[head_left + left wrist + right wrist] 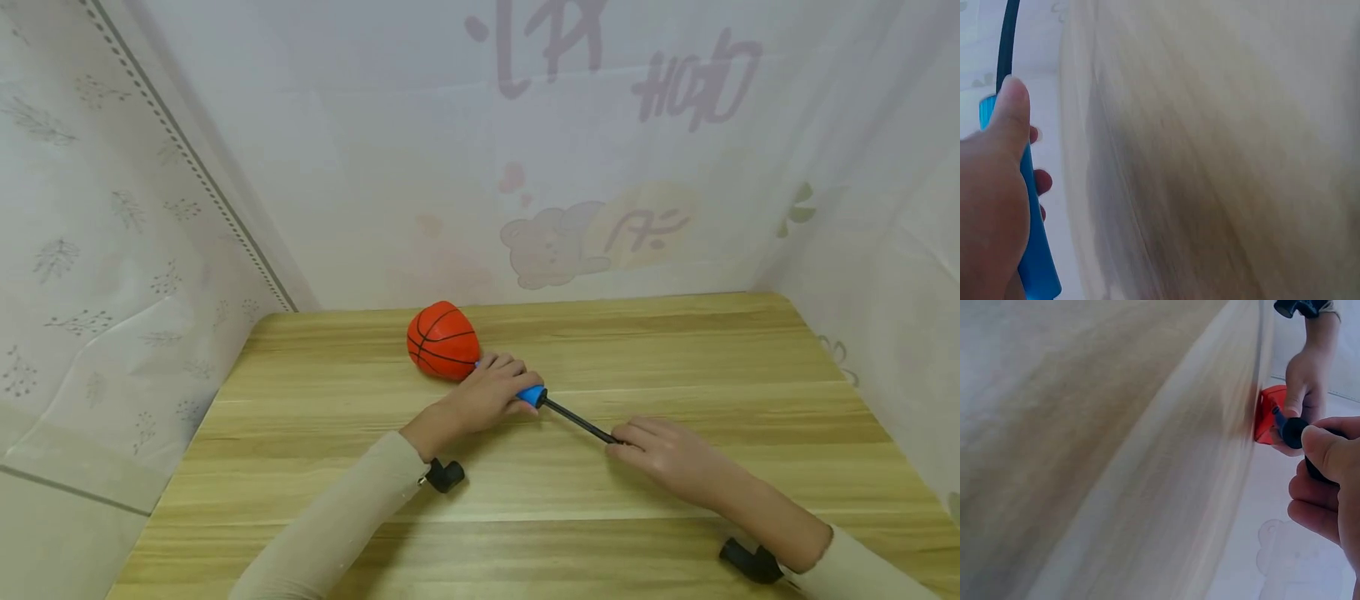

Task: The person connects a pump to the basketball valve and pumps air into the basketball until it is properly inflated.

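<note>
A small orange-red basketball [441, 340] with black lines sits near the table's back edge, its shape dented and uneven. My left hand [489, 393] grips the blue barrel of a hand pump [532, 396], whose far end points at the ball. In the left wrist view, the thumb lies along the blue barrel [1039, 256] and the fingers wrap behind it. A long black rod [576, 418] extends from the barrel toward my right hand [667, 458]. That hand holds the pump's black handle [1317, 471], mostly hidden by the fingers in the head view.
A wood-grain table [322, 508] lies under both arms. Pale printed curtains [390, 167] hang behind it and along both sides. A black wrist camera [446, 476] is on the left wrist and another black camera [750, 561] on the right.
</note>
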The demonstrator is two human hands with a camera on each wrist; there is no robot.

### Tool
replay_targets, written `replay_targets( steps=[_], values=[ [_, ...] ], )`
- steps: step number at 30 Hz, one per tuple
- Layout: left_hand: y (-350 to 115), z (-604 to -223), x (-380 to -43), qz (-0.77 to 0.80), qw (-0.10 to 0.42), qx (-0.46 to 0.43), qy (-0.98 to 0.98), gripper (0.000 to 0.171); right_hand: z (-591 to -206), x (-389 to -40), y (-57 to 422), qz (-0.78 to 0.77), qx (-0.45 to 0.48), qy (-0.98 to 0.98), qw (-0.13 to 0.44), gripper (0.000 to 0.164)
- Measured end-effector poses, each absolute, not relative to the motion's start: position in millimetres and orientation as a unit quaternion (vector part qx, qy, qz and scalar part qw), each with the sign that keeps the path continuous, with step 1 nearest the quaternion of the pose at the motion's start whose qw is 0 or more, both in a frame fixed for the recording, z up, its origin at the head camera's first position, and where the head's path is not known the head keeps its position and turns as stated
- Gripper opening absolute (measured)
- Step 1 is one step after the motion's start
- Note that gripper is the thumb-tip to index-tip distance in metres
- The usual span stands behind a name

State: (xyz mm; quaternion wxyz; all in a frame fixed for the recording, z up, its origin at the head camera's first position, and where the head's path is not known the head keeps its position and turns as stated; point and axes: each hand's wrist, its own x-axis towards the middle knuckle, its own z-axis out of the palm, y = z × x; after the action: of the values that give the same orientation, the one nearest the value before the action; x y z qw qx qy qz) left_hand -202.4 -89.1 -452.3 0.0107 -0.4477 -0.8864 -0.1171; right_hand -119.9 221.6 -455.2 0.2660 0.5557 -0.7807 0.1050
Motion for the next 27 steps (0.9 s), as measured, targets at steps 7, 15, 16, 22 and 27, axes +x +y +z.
replay_targets(
  steps=[7,15,16,22,27],
  values=[
    [-86,-454,-201,-0.099,0.011,-0.440,-0.893,0.040,-451,-128,208,0.104,0.546,-0.794,0.247,0.050],
    [-84,-454,-200,-0.099,0.023,-0.439,-0.893,0.039,-451,-147,187,0.080,0.542,-0.808,0.218,0.057],
    [-84,-454,-200,-0.099,0.025,-0.438,-0.893,0.039,-452,-150,184,0.079,0.542,-0.808,0.215,0.057],
    [-82,-453,-198,-0.096,0.024,-0.434,-0.895,0.039,-453,-162,168,0.084,0.546,-0.807,0.208,0.042],
    [-82,-452,-197,-0.100,0.028,-0.437,-0.893,0.040,-456,-168,160,0.097,0.547,-0.805,0.211,0.019]
  ],
)
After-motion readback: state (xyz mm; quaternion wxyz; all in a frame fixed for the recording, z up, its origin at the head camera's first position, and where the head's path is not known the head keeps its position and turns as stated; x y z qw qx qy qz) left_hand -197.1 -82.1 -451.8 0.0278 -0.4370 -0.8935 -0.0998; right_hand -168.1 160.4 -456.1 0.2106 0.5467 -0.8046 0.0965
